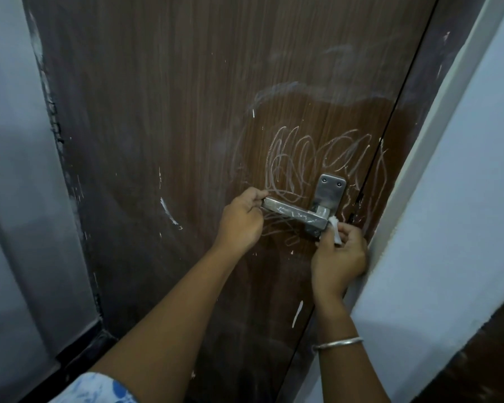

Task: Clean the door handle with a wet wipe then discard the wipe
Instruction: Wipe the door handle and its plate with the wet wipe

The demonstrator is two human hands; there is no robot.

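A: Where our left hand (242,221) meets the door handle (294,212), its fingers curl round the free end of the lever and grip it.

B: And our right hand (339,254)?

A: We pinch the wipe (335,231) between thumb and fingers. The small white wad touches the other end of the handle, at the corner just below the metal plate (330,189) with its two screws.

B: What do we see around it?

A: We see a brown door (186,141) with white scribbles (303,158) above and below the lever, which lies roughly level. A thin bangle (336,343) sits on our right wrist, and a blue-and-white sleeve (99,386) shows at the bottom edge. A pale wall (463,199) stands just to the right of our right hand, beside the door's edge.
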